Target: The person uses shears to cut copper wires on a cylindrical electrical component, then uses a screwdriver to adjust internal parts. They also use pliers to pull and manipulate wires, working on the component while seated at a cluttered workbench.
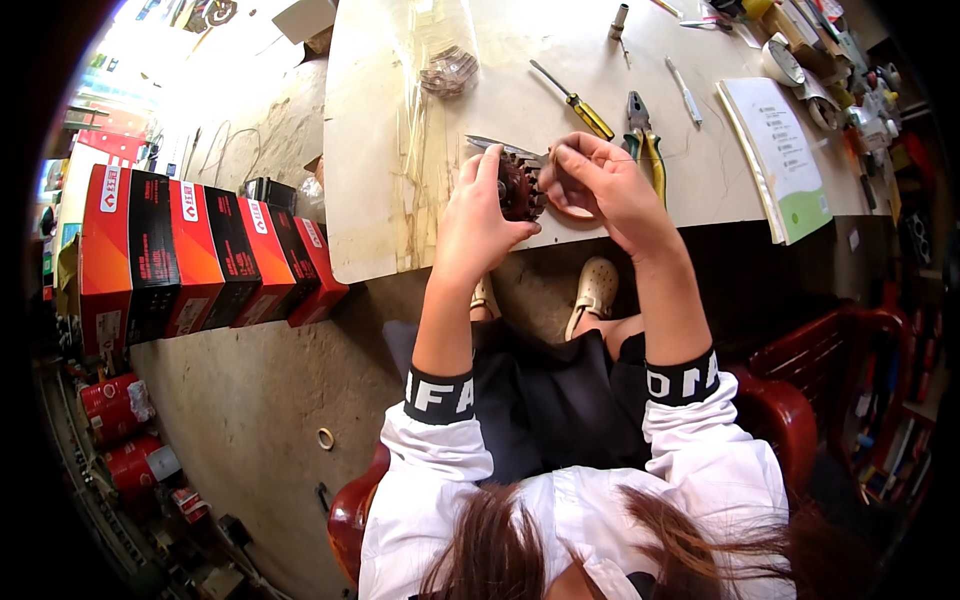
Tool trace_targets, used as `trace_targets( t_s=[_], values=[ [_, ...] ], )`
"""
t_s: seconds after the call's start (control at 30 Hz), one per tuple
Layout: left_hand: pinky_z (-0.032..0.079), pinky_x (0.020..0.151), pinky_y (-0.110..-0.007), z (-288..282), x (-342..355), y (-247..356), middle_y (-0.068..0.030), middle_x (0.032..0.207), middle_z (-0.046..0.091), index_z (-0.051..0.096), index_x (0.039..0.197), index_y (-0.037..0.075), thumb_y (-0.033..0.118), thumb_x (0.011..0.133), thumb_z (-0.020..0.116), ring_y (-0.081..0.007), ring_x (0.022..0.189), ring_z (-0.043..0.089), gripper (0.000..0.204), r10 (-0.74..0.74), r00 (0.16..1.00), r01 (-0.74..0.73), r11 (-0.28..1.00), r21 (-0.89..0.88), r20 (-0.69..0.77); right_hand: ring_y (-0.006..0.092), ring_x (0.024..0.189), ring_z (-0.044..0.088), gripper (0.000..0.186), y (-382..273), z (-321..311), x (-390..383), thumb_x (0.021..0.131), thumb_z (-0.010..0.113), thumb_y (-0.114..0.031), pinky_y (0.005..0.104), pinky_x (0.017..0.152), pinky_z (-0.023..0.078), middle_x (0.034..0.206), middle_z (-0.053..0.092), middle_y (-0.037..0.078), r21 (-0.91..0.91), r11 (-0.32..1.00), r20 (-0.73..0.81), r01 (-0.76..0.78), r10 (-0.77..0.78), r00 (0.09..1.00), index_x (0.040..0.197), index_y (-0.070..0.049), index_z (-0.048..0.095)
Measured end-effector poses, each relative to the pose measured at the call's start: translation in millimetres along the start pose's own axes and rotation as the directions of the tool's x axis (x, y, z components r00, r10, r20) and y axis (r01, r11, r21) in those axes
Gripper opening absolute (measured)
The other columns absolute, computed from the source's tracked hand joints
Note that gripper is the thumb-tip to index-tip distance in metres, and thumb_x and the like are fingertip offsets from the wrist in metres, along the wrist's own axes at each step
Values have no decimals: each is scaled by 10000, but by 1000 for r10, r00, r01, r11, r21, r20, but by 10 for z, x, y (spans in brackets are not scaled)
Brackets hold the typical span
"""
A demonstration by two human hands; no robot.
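Note:
My left hand [474, 218] grips a dark reddish-brown toothed part [521, 192], which looks like a motor core, and holds it over the table's near edge. Just right of it, my right hand [612, 188] has its thumb and fingers pinched together. Whatever lies in that pinch is too small to make out. Behind both hands a pointed metal blade [488, 142] rests on the table, partly covered by them. Farther back are a yellow-handled screwdriver [574, 101] and pliers [645, 140] with green and yellow grips.
On the white table [370, 200] are a pile of brown toothed parts [450, 72], a white pen [684, 90] and a booklet [780, 150]. Tools and tape rolls crowd the far right. Red-and-black boxes [205, 250] stand at left. I sit in a red chair [790, 425].

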State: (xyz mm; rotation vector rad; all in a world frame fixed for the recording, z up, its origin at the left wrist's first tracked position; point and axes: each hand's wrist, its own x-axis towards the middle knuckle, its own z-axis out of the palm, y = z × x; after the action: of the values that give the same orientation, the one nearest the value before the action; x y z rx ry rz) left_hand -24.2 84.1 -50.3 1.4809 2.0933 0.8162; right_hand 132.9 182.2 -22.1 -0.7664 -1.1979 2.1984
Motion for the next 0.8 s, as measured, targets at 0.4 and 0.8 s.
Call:
trace_targets(
  t_s=[0.4,0.8],
  values=[
    [502,945,-413,17,9,36,-167,1363,499,405,1418,24,211,562,893,-342,1176,570,1003,4,1000,-3,1000,25,-21,52,587,467,183,8,-167,-58,917,663,-144,243,536,397,642,559,-26,-735,670,81,-105,241,967,946,32,707],
    [497,962,-414,-23,14,56,-140,1396,490,413,1422,62,204,564,877,-326,1192,567,986,-28,999,27,998,55,21,215,647,641,251,107,-570,40,859,644,-207,355,646,504,685,663,133,-836,522,-209,-170,-17,978,868,28,731]
  ],
)
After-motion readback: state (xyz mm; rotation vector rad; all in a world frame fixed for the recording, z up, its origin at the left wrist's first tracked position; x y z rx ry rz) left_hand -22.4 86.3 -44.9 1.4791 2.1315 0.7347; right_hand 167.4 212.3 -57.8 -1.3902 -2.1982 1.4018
